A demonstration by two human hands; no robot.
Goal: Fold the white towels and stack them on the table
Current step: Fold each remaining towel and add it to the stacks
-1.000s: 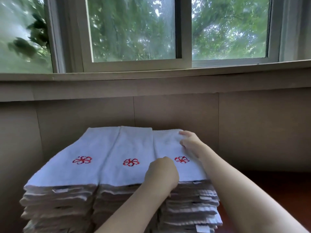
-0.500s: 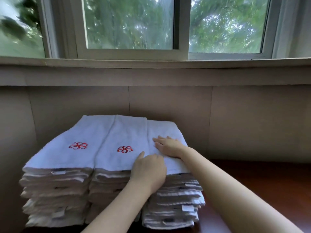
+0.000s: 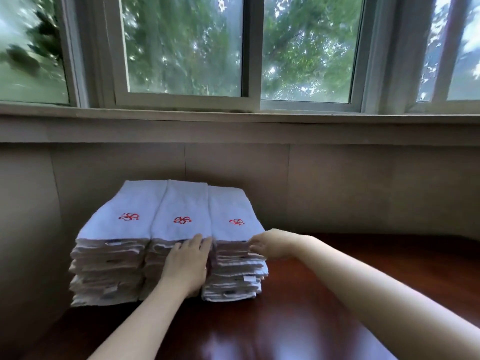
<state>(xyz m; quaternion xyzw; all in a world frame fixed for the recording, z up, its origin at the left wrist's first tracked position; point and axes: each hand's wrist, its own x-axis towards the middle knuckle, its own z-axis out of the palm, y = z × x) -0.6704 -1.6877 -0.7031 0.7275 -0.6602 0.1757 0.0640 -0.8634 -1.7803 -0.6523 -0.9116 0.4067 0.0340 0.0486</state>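
Three stacks of folded white towels stand side by side on the dark wooden table (image 3: 298, 320), each top towel bearing a red flower mark. The left stack (image 3: 111, 255) is untouched. My left hand (image 3: 188, 266) lies flat with straight fingers against the front of the middle stack (image 3: 179, 216), fingertips at its top edge. My right hand (image 3: 270, 244) touches the upper front right corner of the right stack (image 3: 231, 211) with loosely extended fingers. Neither hand holds a towel.
The stacks sit in the table's back left corner against a beige wall panel (image 3: 363, 190), below a window sill (image 3: 233, 118). Glossy tabletop stretches to the right of and in front of the stacks.
Both hands slid off the top of the right stack toward me. The left now presses the middle stack's front; the right is at the right stack's front corner. The camera pulled back.
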